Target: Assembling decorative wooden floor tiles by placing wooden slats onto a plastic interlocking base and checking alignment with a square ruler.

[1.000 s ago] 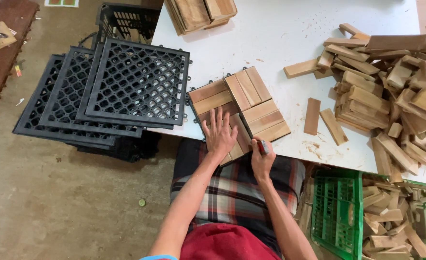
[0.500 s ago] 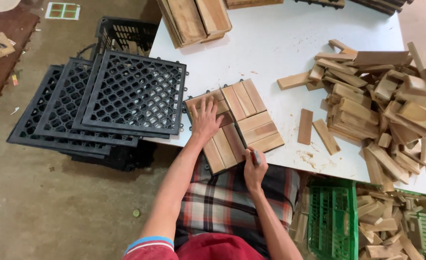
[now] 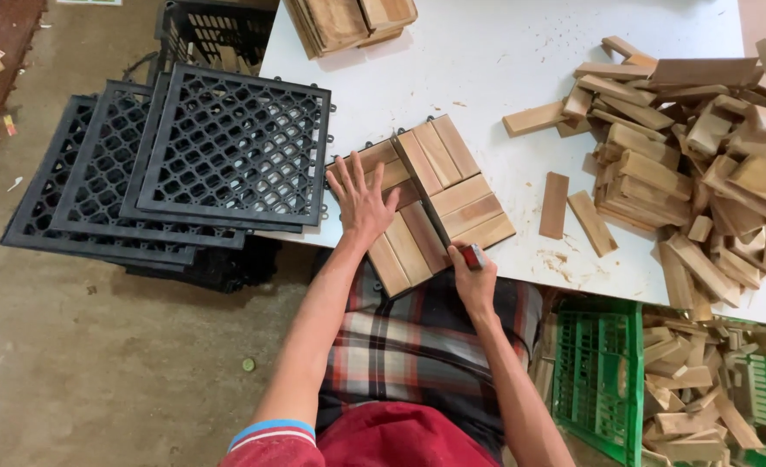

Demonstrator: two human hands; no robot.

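A square wooden tile [image 3: 422,201] made of slat groups lies at the near edge of the white table [image 3: 504,78], one corner overhanging. My left hand [image 3: 361,197] presses flat on its left part, fingers spread. My right hand [image 3: 472,275] is closed around a small tool with a red handle [image 3: 473,256], whose dark tip rests in the groove between slat groups at the tile's near edge.
Black plastic grid bases [image 3: 175,164] are stacked left of the table on a black crate [image 3: 205,35]. A heap of loose wooden slats [image 3: 703,147] covers the table's right side. Finished tiles [image 3: 348,22] sit at the far edge. Green crates [image 3: 608,380] of offcuts stand at lower right.
My left hand slid up from the tile's near corner onto its left part. My right hand shifted a little to the right along the near edge with the tool.
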